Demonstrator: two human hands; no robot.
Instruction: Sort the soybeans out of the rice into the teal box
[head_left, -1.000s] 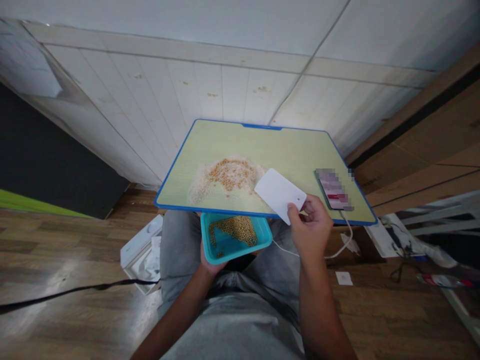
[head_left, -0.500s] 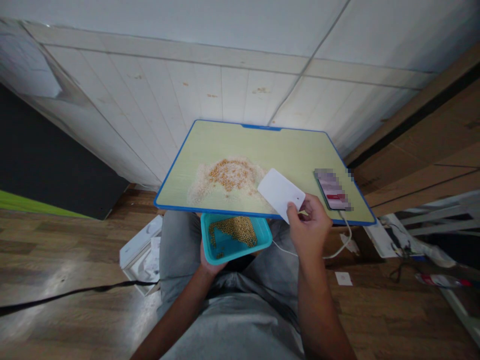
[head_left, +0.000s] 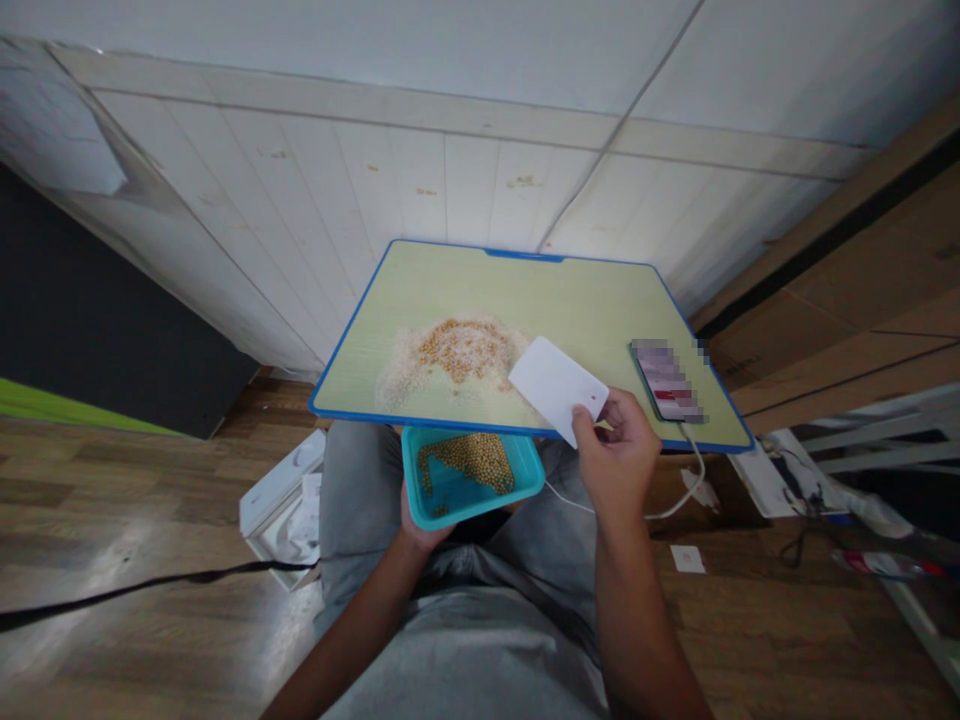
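Observation:
My left hand (head_left: 421,522) is closed on a turquoise plastic tray (head_left: 531,470), holding it just below the table's front edge. Inside the tray lie many round, yellowish beans (head_left: 484,458), heaped toward the back and right. Between thumb and fingers, my right hand (head_left: 619,435) grips a flat white plastic scraper (head_left: 556,378) by its near corner. The scraper is tilted over the table, its far left edge beside a spread of white rice grains (head_left: 401,365). More of the beans (head_left: 457,345) lie mixed among the rice. Most of my left fingers are hidden under the tray.
The pale table (head_left: 592,290) has a blue rim. A phone (head_left: 666,382) lies at its right with a white cable (head_left: 694,470) hanging off the edge. An opened white box (head_left: 289,500) stands on the floor at left; cardboard (head_left: 840,300) stands at right.
My right hand has shifted slightly left with the scraper, whose edge is now a little closer to the rice. The tray in my left hand stays in place.

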